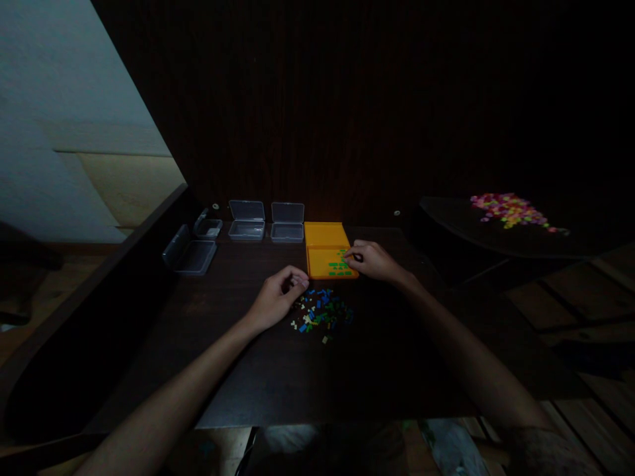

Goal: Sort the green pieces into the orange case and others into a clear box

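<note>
An open yellow box (317, 262) lies on the dark table, its lid folded back against the far side. Small green pieces (340, 266) sit in rows in its right part. My right hand (373, 261) reaches over the box's right edge, fingertips pinched down at the green pieces; whatever they grip is too small to make out. By the box's near left corner, my left hand (278, 297) rests with fingers curled and thumb drawn in, and what it holds is hidden. Just in front of the box spreads a pile of tiny blue, green and cream pieces (325, 311), beside my left fingertips.
Several clear plastic cases with raised lids stand left of the box, among them one (288, 231) beside it and another (196, 258) farther left. A raised wooden side (99, 291) bounds the table's left. Pink and yellow flowers (510, 210) lie on a dark surface at right.
</note>
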`<state>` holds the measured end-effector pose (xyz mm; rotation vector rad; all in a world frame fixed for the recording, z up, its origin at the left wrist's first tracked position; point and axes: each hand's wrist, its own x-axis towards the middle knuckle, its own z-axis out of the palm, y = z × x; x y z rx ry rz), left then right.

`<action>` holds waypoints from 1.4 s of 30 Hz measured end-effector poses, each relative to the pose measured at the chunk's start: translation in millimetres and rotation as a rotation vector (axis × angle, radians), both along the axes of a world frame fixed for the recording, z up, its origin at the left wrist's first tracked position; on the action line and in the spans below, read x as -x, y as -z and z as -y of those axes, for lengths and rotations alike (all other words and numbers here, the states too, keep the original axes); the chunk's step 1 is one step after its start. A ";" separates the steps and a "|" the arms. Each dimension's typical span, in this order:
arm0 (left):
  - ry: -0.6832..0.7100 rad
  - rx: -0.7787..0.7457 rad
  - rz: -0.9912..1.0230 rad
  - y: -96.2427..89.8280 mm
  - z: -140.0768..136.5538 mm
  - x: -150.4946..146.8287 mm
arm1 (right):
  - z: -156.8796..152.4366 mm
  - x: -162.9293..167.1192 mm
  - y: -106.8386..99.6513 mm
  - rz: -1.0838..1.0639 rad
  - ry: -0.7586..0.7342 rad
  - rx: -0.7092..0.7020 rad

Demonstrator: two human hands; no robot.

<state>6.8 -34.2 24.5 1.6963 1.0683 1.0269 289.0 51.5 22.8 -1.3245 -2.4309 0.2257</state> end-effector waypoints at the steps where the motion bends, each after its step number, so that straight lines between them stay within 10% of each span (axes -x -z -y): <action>1: 0.000 -0.004 0.000 0.0 0.0 0.0 | 0.4 -0.8 -0.7 -0.007 -0.002 -0.006; 42: 0.004 -0.111 -0.108 -9.1 3.5 -0.3 | 21.6 10.3 -0.2 0.032 -0.133 -0.023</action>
